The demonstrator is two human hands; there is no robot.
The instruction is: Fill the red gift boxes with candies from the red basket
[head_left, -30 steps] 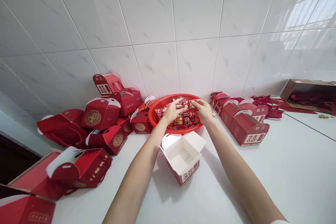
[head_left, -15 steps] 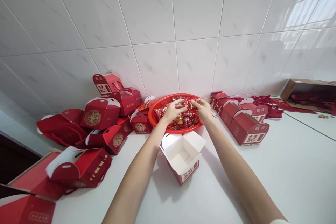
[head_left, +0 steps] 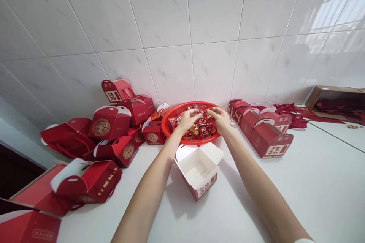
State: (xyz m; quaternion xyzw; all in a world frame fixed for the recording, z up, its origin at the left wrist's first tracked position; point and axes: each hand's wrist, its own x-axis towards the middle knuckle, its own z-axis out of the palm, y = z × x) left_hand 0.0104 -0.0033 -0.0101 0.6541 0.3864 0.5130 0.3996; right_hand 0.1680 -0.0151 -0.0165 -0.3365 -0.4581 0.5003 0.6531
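Note:
A red oval basket (head_left: 170,131) stands against the wall, holding wrapped candies (head_left: 203,130). Over its left part is my left hand (head_left: 188,119), fingers bent and fingertips together on something small and red that I cannot make out. Over the right part, my right hand (head_left: 221,118) pinches what looks like a small red wrapper. The two hands face each other, slightly apart. Between my forearms, just in front of the basket, an open box (head_left: 196,171) with a white inside and red outside sits with its flaps spread; nothing lies in it.
Several red gift boxes (head_left: 110,123) are piled at the left. More closed red boxes (head_left: 270,140) stand at the right, beside dark red cloth bags (head_left: 293,115). A brown carton (head_left: 316,97) lies at the far right. White tiled wall (head_left: 165,72) rises behind.
The fingertips of my left hand have drawn closer together and moved slightly towards my right hand. The boxes and basket stand as before.

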